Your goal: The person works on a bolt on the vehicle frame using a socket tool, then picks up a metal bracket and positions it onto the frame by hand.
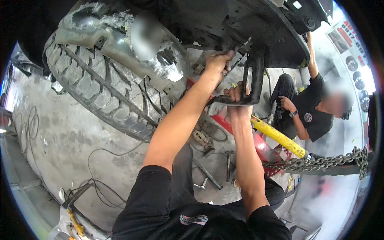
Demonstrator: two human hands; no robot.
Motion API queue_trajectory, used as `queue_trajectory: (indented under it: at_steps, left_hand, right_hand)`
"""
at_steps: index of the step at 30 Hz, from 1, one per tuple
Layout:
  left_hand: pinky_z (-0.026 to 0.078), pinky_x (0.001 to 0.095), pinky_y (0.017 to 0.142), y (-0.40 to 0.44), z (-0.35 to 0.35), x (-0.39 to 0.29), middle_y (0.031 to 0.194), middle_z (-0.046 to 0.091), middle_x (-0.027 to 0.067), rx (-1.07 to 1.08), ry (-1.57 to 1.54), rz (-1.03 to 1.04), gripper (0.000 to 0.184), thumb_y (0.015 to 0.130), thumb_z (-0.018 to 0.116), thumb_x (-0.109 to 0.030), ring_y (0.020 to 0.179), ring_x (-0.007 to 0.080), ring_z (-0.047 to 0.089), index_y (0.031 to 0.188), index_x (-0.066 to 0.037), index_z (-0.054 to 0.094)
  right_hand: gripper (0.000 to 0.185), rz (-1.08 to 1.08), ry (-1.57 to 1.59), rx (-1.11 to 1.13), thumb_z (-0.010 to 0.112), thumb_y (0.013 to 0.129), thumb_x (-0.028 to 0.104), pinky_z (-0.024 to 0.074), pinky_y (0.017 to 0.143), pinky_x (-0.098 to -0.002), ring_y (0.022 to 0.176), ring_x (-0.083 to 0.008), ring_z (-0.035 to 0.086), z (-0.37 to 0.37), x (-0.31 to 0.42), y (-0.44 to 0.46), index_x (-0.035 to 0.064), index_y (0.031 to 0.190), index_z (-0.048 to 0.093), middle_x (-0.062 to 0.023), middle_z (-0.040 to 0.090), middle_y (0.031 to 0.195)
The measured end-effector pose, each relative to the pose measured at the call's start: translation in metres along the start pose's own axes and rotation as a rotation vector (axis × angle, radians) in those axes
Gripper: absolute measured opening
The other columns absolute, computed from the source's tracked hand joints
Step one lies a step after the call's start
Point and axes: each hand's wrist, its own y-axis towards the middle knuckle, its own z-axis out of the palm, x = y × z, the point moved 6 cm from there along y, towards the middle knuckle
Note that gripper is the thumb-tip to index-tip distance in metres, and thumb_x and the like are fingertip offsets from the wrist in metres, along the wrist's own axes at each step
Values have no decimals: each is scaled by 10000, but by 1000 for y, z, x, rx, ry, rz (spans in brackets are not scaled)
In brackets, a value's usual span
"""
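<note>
- Left hand (218, 64) is curling just left of the black bracket (257, 76); its grip cannot be told.
- Right hand (235, 95) is clamping the bracket's near bar.
- Bracket is hanging right of the tire (90, 82).

our black short-sleeved shirt (210, 231), a wavy pink, pale and dark logo (193, 219) on its front, loose black sleeves (149, 191), dark trousers (183, 176), our left hand (218, 64) and right hand (235, 93) bare

Left arm (180, 120), one: bare, extended diagonally up and inward, left hand (219, 64) the higher, fingers curled. Right arm (247, 156), one: bare, raised nearly vertical, right hand (236, 95) lower, partly hidden, visible fingers bent.
</note>
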Motion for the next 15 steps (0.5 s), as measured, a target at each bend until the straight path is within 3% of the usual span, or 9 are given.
queue_trajectory:
  at_steps: [1,3,4,5,7,8,9,11,15]
  left_hand:
    - [458,301,513,3,-2,0,783,656,52,-1,-7,0,118,903,762,-85,555,158,535,976,-25,690]
    - [455,294,534,2,7,-4,834,705,74,29,203,3,137,874,761,-28,606,151,569,1007,-9,736]
    - [468,293,564,16,10,-5,873,733,86,132,222,119,198,850,756,5,653,150,600,1047,7,751]
    - [468,293,564,20,14,-8,873,733,86,152,237,110,198,850,756,5,653,150,600,1047,7,751]
    - [477,294,591,24,20,-14,848,725,73,172,361,118,196,842,766,-16,685,149,614,1036,6,749]
    - [416,272,493,21,24,-19,843,734,85,148,408,154,144,825,773,-14,580,112,563,967,-2,751]
    - [416,272,493,18,29,-20,843,734,85,177,439,137,144,825,773,-14,580,112,563,967,-2,751]
    - [425,272,495,13,36,-24,830,725,72,190,566,123,122,857,731,-20,595,112,578,977,-5,746]
    - [445,269,505,27,36,-11,818,711,56,302,610,69,122,901,673,-34,619,123,605,1000,-10,740]
  right_hand:
    - [253,2,-6,0,589,1030,334,358,704,-348,574,-147,317,-1,-2,2,156,854,554,36,337,560]
    - [241,58,57,-101,637,978,348,429,802,-393,646,-165,431,-7,-6,4,107,976,644,9,460,628]
    - [227,95,116,-14,641,965,341,445,803,-391,714,-186,491,-13,-10,9,114,976,646,1,515,701]
    - [209,114,73,-372,625,974,321,464,795,-381,746,-186,525,17,-4,-9,113,981,645,1,559,743]
    - [196,77,119,-227,621,979,296,477,787,-359,776,-184,545,14,-12,-6,101,984,643,-12,596,786]
    - [185,57,114,-273,618,983,279,480,789,-355,794,-185,562,37,-7,-14,96,989,644,-20,618,825]
    - [174,35,115,-323,615,987,263,482,791,-352,812,-186,578,57,2,-23,92,993,645,-28,640,864]
    - [253,-27,72,-146,553,1044,255,507,920,-368,974,-198,644,35,-5,-9,51,1145,664,-54,698,1023]
    - [276,-25,231,-163,550,1050,217,514,917,-361,997,-209,650,31,-10,-1,-26,1148,636,-90,689,1087]
